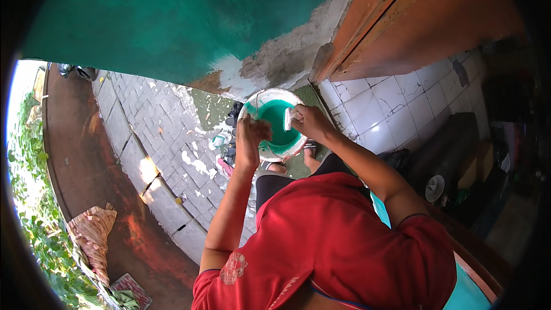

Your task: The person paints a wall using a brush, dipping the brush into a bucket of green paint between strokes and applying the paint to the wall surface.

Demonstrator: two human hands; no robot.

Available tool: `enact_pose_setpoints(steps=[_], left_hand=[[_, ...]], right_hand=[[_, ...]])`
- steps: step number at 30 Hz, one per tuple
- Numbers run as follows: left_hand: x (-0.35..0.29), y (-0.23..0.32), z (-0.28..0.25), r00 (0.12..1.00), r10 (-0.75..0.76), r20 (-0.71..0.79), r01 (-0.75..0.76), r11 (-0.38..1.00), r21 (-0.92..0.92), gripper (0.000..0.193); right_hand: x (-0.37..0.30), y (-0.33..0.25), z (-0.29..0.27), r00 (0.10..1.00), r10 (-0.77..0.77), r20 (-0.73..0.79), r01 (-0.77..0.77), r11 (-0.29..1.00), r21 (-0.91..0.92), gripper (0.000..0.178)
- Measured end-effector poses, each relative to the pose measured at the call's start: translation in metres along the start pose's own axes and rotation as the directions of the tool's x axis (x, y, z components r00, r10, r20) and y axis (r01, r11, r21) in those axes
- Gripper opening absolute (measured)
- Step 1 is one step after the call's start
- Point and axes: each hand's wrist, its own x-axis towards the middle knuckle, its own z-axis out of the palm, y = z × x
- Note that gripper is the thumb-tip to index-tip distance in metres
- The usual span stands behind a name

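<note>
A white paint bucket (300, 147) with green paint (276, 119) in it stands on the ground between my feet and the wall, its rim smeared with green. My left hand (250, 140) is at the bucket's left side, fingers curled at the thin wire handle (256, 103), which seems to be in its grip. Over the paint, on the right side of the opening, my right hand (310, 121) pinches a small white object (287, 119). Whether it is a brush or something else cannot be made out, as my fingers cover part of it.
A green-painted wall (172, 17) with bare grey patches low down rises ahead. To its right is an orange-brown wooden door (425, 23) over white floor tiles (384, 103). Grey paving (155, 115) with white flakes lies left, beside a low brown wall (109, 178) with a draped cloth (93, 235).
</note>
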Motion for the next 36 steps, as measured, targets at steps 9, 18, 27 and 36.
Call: enact_pose_setpoints(steps=[9,18,27,36], left_hand=[[0.005,0.011,0.036,0.996,-0.022,0.088,0.029,0.997,-0.074,0.040],[0.003,0.023,0.044,0.993,0.012,0.119,0.003,0.992,-0.123,0.043],[0.001,0.033,0.043,0.999,-0.015,0.028,0.020,0.983,-0.180,0.034],[0.003,0.040,0.049,1.000,0.017,0.010,-0.015,0.979,-0.206,0.031]], right_hand=[[0.033,0.034,0.018,0.998,-0.053,-0.029,0.048,0.988,-0.147,0.022],[0.040,0.027,0.021,0.997,-0.083,-0.010,0.080,0.984,-0.161,0.020],[0.016,-0.004,-0.024,1.000,-0.015,0.001,0.014,0.972,0.233,0.025],[-0.005,0.019,-0.026,0.989,0.145,-0.007,-0.117,0.824,0.555,0.029]])
